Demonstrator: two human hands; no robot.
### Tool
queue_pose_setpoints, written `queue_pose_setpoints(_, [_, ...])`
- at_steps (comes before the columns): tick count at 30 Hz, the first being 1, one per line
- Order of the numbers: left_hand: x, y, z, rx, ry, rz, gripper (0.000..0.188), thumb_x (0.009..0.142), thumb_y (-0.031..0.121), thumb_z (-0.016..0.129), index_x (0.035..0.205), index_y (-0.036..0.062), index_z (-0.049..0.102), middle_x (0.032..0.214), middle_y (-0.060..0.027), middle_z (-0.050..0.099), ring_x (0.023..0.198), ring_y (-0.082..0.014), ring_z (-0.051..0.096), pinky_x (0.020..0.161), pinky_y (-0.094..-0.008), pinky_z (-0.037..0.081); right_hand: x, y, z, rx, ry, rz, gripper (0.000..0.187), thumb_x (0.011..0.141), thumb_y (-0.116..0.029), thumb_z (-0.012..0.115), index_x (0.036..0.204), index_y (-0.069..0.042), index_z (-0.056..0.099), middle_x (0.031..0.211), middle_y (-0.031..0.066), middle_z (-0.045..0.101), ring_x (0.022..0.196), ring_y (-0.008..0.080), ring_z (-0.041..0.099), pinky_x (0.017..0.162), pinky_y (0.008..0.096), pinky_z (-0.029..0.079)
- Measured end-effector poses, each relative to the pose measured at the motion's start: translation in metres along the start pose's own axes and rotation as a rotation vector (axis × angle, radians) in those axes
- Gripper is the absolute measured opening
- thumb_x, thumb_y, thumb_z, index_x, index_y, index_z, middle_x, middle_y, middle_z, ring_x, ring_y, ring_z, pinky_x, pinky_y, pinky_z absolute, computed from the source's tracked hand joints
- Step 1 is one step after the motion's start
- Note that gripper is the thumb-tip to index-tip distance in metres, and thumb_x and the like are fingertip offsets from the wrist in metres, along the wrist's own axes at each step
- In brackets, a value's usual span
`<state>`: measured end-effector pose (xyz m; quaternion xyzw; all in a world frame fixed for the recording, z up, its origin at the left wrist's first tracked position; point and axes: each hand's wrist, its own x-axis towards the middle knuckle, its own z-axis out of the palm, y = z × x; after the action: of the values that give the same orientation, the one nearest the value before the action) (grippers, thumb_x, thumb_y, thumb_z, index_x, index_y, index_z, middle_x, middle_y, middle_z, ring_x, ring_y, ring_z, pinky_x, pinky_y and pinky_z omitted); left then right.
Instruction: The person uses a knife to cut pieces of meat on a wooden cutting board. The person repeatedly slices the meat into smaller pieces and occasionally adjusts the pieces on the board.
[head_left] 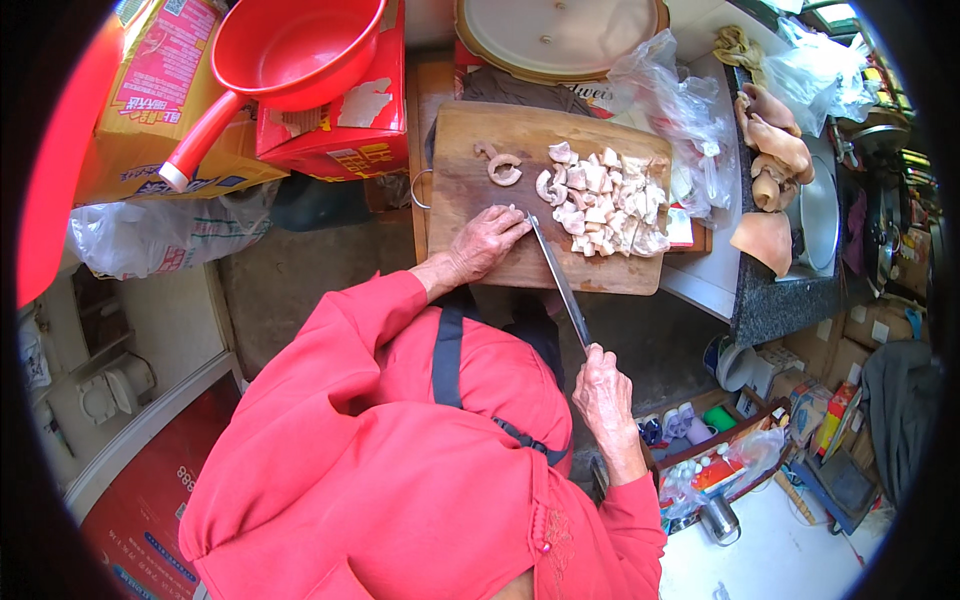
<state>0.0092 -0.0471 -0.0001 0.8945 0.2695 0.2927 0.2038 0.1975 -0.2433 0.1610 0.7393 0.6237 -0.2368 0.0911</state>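
A wooden cutting board (460, 140) lies in front of me with a pile of pale, cut meat pieces (600, 200) on its right half. Two curved strips of meat (503, 170) rest apart from the pile, further left. My right hand (605, 395) is wrapped round the handle of a long knife (560, 280), whose blade slants up and left across the board's near edge. Close by the blade's tip, my left hand (484, 240) presses on the board with its fingers bunched. Whatever is under those fingertips is too small to make out.
At the left, a red long-handled basin (300, 45) sits on a red carton (370, 130). Plastic bags (680, 120) crowd the board's right side. Larger meat pieces (775, 150) lie on the counter beside a metal bowl (818, 215). A round lid (560, 35) stands behind.
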Motion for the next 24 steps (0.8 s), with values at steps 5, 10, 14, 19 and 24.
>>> queue_pose_setpoints(5, [0.0, -0.003, 0.002, -0.055, 0.03, -0.012, 0.032, 0.074, 0.002, 0.063, 0.107, 0.0015, 0.063, 0.106, -0.0128, 0.058, 0.099, -0.0299, 0.056, 0.088, -0.0367, 0.048, 0.007, -0.005, -0.008, 0.023, -0.044, -0.012, 0.013, 0.084, -0.004, 0.052, 0.094, 0.005, 0.051, 0.076, 0.0243, 0.056, 0.063, 0.0387, 0.063, 0.054, 0.0427, 0.054])
queue_pose_setpoints(10, [0.0, -0.004, 0.003, -0.064, 0.024, 0.006, 0.033, 0.072, 0.001, 0.065, 0.106, 0.0018, 0.062, 0.106, -0.0126, 0.058, 0.099, -0.03, 0.055, 0.086, -0.037, 0.048, 0.024, -0.017, 0.003, -0.109, 0.023, -0.042, 0.007, 0.083, -0.004, 0.054, 0.084, 0.003, 0.052, 0.073, 0.018, 0.059, 0.06, 0.0305, 0.067, 0.051, 0.0359, 0.056])
queue_pose_setpoints(14, [0.0, 0.001, 0.003, -0.04, 0.025, 0.003, 0.035, 0.07, 0.0, 0.065, 0.105, 0.0019, 0.062, 0.105, -0.0128, 0.057, 0.098, -0.0302, 0.055, 0.085, -0.0377, 0.049, 0.031, -0.019, 0.017, 0.021, 0.039, -0.018, 0.01, 0.081, -0.006, 0.053, 0.083, 0.004, 0.052, 0.075, 0.022, 0.061, 0.063, 0.0361, 0.066, 0.057, 0.0401, 0.056])
queue_pose_setpoints(19, [-0.02, 0.002, -0.017, -0.173, 0.114, 0.038, 0.039, 0.066, -0.004, 0.066, 0.104, 0.0049, 0.063, 0.102, -0.0129, 0.059, 0.092, -0.0309, 0.059, 0.077, -0.0379, 0.052, 0.021, 0.007, 0.0, 0.515, -0.082, 0.101, 0.017, 0.078, -0.009, 0.05, 0.079, 0.007, 0.053, 0.077, 0.0335, 0.059, 0.075, 0.0472, 0.06, 0.065, 0.0504, 0.05])
queue_pose_setpoints(24, [-0.055, 0.006, -0.048, -0.067, 0.16, -0.121, 0.031, 0.067, -0.004, 0.064, 0.096, 0.0075, 0.063, 0.094, -0.0099, 0.061, 0.086, -0.029, 0.061, 0.072, -0.0359, 0.052, 0.009, 0.007, -0.002, 0.51, -0.058, 0.136, 0.018, 0.08, -0.007, 0.049, 0.086, 0.008, 0.056, 0.083, 0.032, 0.06, 0.081, 0.0466, 0.06, 0.072, 0.0491, 0.048])
